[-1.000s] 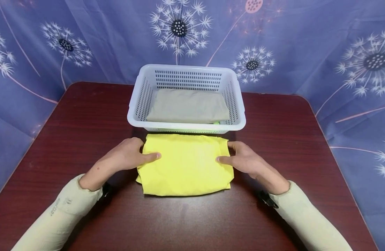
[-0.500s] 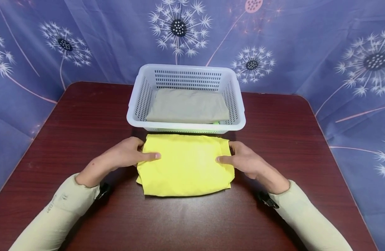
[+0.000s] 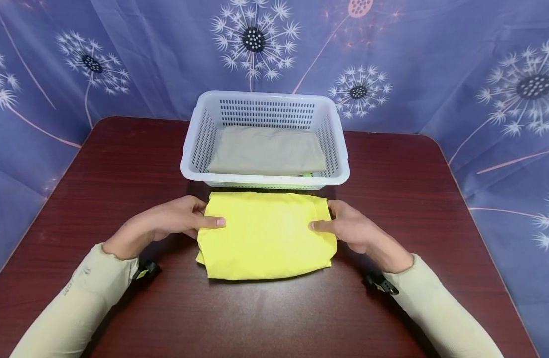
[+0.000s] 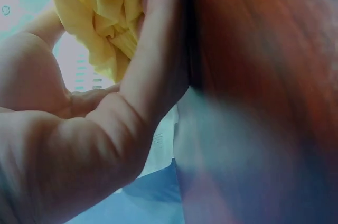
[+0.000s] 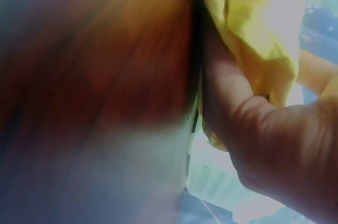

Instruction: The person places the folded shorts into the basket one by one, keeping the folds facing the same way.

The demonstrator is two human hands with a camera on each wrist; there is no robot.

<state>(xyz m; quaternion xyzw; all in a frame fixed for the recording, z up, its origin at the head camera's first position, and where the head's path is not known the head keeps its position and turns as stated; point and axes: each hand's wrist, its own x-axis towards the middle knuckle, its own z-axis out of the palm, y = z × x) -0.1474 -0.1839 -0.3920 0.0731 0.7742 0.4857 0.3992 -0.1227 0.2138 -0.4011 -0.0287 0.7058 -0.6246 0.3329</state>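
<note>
A folded piece of yellow cloth, perhaps a garment, lies on the table just in front of the basket. At its left side my left hand grips the edge, thumb on top and the other fingers beneath. My right hand holds the opposite side the same way. In the left wrist view, the bunched layers of the yellow cloth show above my fingers. The right wrist view shows the yellow cloth over my right hand's fingers. Most fingertips are hidden under the cloth.
A white plastic basket with slotted walls stands behind the yellow cloth. Inside it lies a folded grey-beige cloth, with a bit of bright green at its front edge. The dark red wooden table meets a blue dandelion-print curtain.
The yellow cloth has shifted very slightly to the right. My left wrist has swung a little outward, and its thumb has slid slightly toward the cloth's edge. The basket stays put.
</note>
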